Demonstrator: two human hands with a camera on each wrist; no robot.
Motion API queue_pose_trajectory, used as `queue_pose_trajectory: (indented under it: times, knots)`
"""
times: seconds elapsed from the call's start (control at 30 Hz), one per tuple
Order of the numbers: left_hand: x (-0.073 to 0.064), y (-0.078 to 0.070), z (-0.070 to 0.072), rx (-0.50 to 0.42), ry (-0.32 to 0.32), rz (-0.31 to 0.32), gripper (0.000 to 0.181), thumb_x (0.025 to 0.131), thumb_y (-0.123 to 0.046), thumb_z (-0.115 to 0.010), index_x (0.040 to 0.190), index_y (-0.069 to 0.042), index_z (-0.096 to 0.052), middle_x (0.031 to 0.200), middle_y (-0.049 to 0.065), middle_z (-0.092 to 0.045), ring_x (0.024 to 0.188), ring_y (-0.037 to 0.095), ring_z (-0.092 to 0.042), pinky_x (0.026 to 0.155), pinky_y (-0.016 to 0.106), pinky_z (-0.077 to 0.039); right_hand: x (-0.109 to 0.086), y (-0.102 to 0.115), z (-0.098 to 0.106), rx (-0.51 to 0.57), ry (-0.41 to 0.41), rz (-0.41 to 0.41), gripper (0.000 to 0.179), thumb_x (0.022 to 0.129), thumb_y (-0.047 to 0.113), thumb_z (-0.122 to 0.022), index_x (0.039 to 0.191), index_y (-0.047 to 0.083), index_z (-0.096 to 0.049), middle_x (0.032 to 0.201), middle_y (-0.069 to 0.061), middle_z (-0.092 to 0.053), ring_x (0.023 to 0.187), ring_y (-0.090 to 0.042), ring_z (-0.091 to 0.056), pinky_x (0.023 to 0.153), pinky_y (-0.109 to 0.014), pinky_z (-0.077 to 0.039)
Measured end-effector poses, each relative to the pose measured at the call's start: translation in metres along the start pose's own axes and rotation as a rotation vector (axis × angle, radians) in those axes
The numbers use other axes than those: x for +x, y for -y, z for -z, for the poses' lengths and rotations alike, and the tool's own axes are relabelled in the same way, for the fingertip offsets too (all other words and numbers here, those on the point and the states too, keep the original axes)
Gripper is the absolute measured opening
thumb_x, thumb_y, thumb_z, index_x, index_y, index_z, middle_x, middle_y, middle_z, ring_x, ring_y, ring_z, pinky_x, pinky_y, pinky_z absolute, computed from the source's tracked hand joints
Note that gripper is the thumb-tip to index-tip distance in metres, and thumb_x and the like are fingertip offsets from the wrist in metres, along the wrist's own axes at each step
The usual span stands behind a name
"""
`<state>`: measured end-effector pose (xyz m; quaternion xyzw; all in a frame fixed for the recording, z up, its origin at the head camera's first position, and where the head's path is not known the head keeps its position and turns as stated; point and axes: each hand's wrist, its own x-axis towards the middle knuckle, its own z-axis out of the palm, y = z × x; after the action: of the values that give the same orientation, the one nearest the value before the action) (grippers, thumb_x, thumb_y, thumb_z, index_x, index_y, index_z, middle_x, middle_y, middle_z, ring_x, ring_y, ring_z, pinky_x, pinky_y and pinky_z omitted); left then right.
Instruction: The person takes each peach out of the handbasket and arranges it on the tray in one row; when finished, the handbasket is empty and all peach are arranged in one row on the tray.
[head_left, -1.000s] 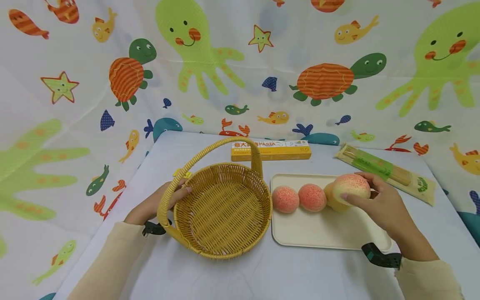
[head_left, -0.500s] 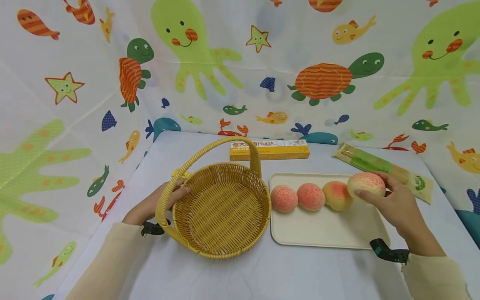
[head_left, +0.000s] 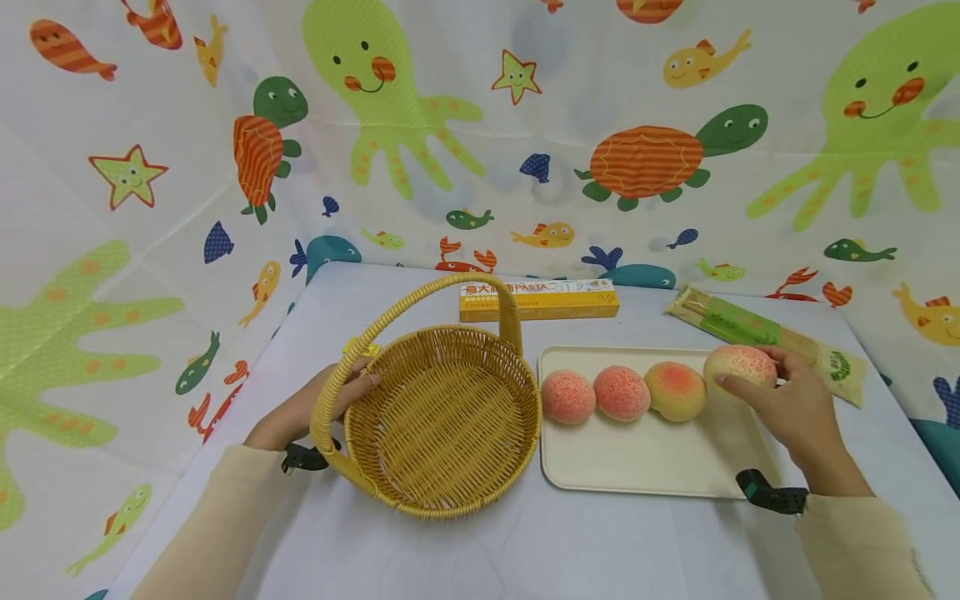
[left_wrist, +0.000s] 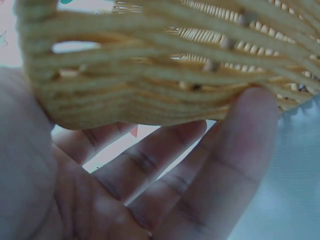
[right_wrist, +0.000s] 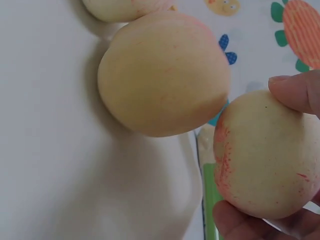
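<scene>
My right hand (head_left: 787,404) holds a pale peach with pink speckles (head_left: 741,372) between thumb and fingers, over the right end of the cream tray (head_left: 660,467). In the right wrist view the held peach (right_wrist: 267,155) appears beside the yellow peach (right_wrist: 165,75). That yellow peach, blushed orange-red on top, sits in a row with two pink speckled peaches (head_left: 568,397) along the tray. On the left, my left hand (head_left: 318,406) grips the woven basket (head_left: 442,425) at its rim, under the tall handle. The left wrist view shows the thumb against the wicker, fingers partly hidden behind it.
Behind the basket lies a yellow-and-white pasta box (head_left: 540,302). A long green-labelled packet of noodles (head_left: 765,337) slants behind the tray. Partly hidden by the handle is a small yellow item (head_left: 362,348). A sea-creature curtain (head_left: 555,167) hangs along the table's back and left.
My right hand has carried the held peach rightward, from in front of the yellow peach to the tray's right end. The left hand and basket stay in place.
</scene>
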<state>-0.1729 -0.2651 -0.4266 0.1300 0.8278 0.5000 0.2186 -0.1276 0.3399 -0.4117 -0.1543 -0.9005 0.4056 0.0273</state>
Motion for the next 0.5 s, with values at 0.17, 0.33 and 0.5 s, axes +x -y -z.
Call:
queue_pose_trajectory:
  times: [0.17,0.33,0.5]
  knots:
    - [-0.002,-0.005,-0.001,0.006,0.006,-0.034,0.04,0.109,-0.035,-0.05,0.134,-0.005,-0.056,0.107,0.017,-0.071,0.082,0.023,-0.075,0.067,0.04,-0.064,0.003,-0.005,-0.005,-0.023,-0.009,-0.059,0.098,0.093,0.054,-0.073,0.158,-0.005,-0.03,0.145,-0.029,-0.042,0.115,-0.037,-0.046,0.076,-0.026,-0.043]
    - [0.001,0.002,0.0,0.009,0.003,0.002,0.036,0.111,-0.029,-0.048,0.14,-0.008,-0.055,0.113,0.022,-0.07,0.085,0.027,-0.076,0.07,0.041,-0.064,0.003,-0.009,-0.01,-0.043,-0.007,-0.087,0.102,0.093,0.057,-0.072,0.158,-0.007,-0.027,0.147,-0.032,-0.041,0.12,-0.043,-0.045,0.079,-0.033,-0.044]
    - [0.004,0.007,0.001,0.006,0.006,0.002,0.037,0.11,-0.033,-0.05,0.138,-0.01,-0.057,0.111,0.021,-0.071,0.084,0.029,-0.076,0.07,0.042,-0.064,0.003,-0.011,-0.013,-0.049,-0.018,-0.085,0.102,0.093,0.056,-0.072,0.158,-0.008,-0.026,0.147,-0.034,-0.041,0.122,-0.045,-0.045,0.082,-0.039,-0.046]
